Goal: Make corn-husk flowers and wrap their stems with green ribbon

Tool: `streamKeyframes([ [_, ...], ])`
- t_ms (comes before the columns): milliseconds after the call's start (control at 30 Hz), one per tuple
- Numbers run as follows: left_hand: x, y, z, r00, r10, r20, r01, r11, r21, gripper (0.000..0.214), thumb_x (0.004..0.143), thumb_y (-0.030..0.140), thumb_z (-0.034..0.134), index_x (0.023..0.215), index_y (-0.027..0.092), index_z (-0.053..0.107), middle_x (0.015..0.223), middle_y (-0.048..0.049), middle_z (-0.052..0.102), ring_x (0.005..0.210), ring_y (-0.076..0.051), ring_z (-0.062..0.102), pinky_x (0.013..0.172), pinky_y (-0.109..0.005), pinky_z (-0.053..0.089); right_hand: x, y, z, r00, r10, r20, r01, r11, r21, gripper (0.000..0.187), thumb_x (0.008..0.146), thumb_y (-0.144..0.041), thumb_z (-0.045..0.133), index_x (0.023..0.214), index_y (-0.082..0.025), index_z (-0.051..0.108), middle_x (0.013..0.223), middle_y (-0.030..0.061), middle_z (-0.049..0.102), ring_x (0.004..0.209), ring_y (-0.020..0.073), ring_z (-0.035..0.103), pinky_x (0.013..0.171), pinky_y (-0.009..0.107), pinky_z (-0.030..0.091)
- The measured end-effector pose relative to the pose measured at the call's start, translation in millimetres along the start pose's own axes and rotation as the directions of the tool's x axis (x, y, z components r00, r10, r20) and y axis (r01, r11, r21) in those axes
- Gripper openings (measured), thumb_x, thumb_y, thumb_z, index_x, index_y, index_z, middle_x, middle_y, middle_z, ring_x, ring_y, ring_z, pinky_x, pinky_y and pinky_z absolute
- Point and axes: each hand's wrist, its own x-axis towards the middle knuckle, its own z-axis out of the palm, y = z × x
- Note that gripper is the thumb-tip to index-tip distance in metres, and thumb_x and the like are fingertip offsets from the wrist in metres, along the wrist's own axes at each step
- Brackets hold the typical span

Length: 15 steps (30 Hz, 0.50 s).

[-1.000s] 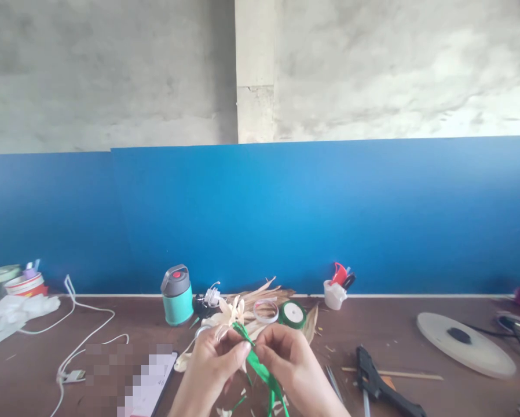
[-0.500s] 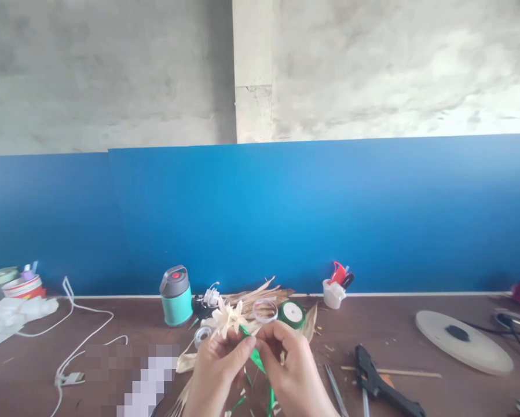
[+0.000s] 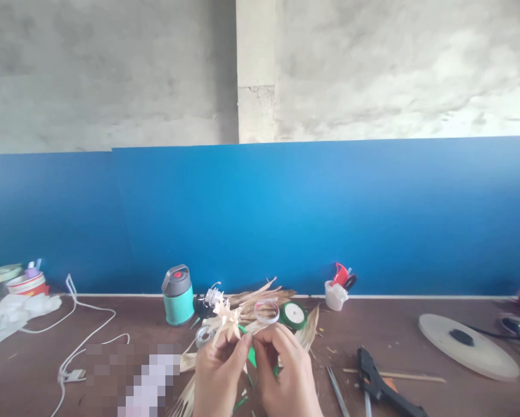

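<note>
A cream flower (image 3: 227,319) with pointed petals, made of what looks like dried husk, rises from my left hand (image 3: 220,370). My left thumb and fingers are closed on its green stem. My right hand (image 3: 284,365) pinches a green ribbon (image 3: 251,354) just beside the left fingertips, and both hands almost touch. Part of the ribbon is hidden behind my fingers. Behind the hands lie dried husks (image 3: 260,295), a roll of clear tape (image 3: 267,311) and a green ribbon spool (image 3: 293,315).
A turquoise flask (image 3: 178,296) and a white cup (image 3: 336,295) holding red-handled scissors stand at the back. Right of my hands lie tweezers (image 3: 337,391), a black glue gun (image 3: 384,385), a thin stick (image 3: 412,377) and a round lid (image 3: 468,347). A white cable (image 3: 75,341) runs on the left.
The flower has turned slightly in my left fingers. My right hand has rolled inward, and the green ribbon below the hands is now mostly hidden. The view has shifted a little.
</note>
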Motion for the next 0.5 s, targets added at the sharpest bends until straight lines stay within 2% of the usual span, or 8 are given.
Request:
streamKeyframes([
  [133, 0.4, 6.4, -2.1, 1.0, 0.001, -0.002, -0.001, 0.999, 0.053, 0.037, 0.058, 0.047, 0.08, 0.055, 0.019, 0.056, 0.05, 0.0032, 0.051, 0.052, -0.016, 0.052, 0.052, -0.024, 0.044, 0.3, -0.4, -1.7, 0.999, -0.044, -0.019, 0.044, 0.999, -0.014, 0.019, 0.087, -0.017, 0.05, 0.068, -0.022, 0.053, 0.066, 0.0031, 0.058, 0.06, 0.0171, 0.054, 0.053, 0.026, 0.039],
  [300, -1.9, 10.0, -0.4, 0.997, -0.08, -0.012, 0.08, 0.997, -0.006, 0.039, 0.056, 0.046, 0.081, 0.053, 0.018, 0.053, 0.047, 0.005, 0.05, 0.044, -0.011, 0.045, 0.044, -0.021, 0.036, -0.2, 6.8, -3.0, 0.992, -0.125, 0.026, 0.127, 0.989, -0.073, 0.018, 0.085, -0.013, 0.049, 0.069, -0.021, 0.052, 0.068, 0.0026, 0.058, 0.062, 0.0167, 0.056, 0.055, 0.025, 0.04],
  [367, -2.5, 10.1, 0.9, 0.995, -0.1, -0.017, 0.099, 0.994, -0.036, 0.04, 0.054, 0.045, 0.083, 0.053, 0.018, 0.054, 0.046, 0.0048, 0.052, 0.044, -0.011, 0.046, 0.046, -0.021, 0.037, -1.5, 8.3, -0.9, 0.989, -0.145, 0.043, 0.148, 0.986, -0.077, 0.017, 0.085, -0.011, 0.049, 0.071, -0.021, 0.052, 0.069, 0.0028, 0.059, 0.063, 0.0168, 0.056, 0.056, 0.025, 0.04],
  [433, -2.3, 9.7, 1.6, 0.996, -0.087, -0.021, 0.086, 0.995, -0.057, 0.04, 0.053, 0.045, 0.084, 0.053, 0.017, 0.055, 0.048, 0.0033, 0.055, 0.049, -0.012, 0.049, 0.049, -0.022, 0.04, -2.5, 8.4, 1.5, 0.992, -0.126, 0.03, 0.127, 0.99, -0.06, 0.016, 0.085, -0.012, 0.049, 0.072, -0.021, 0.053, 0.07, 0.0033, 0.059, 0.065, 0.0173, 0.056, 0.058, 0.025, 0.04],
  [500, -1.4, 9.9, 1.4, 0.998, -0.058, -0.023, 0.057, 0.997, -0.055, 0.041, 0.052, 0.046, 0.084, 0.052, 0.016, 0.056, 0.051, 0.0021, 0.057, 0.052, -0.013, 0.05, 0.052, -0.022, 0.041, -1.3, 8.1, 1.3, 0.998, -0.042, 0.046, 0.043, 0.999, -0.023, 0.017, 0.086, -0.017, 0.05, 0.07, -0.02, 0.054, 0.069, 0.0039, 0.059, 0.064, 0.0176, 0.055, 0.058, 0.026, 0.04],
])
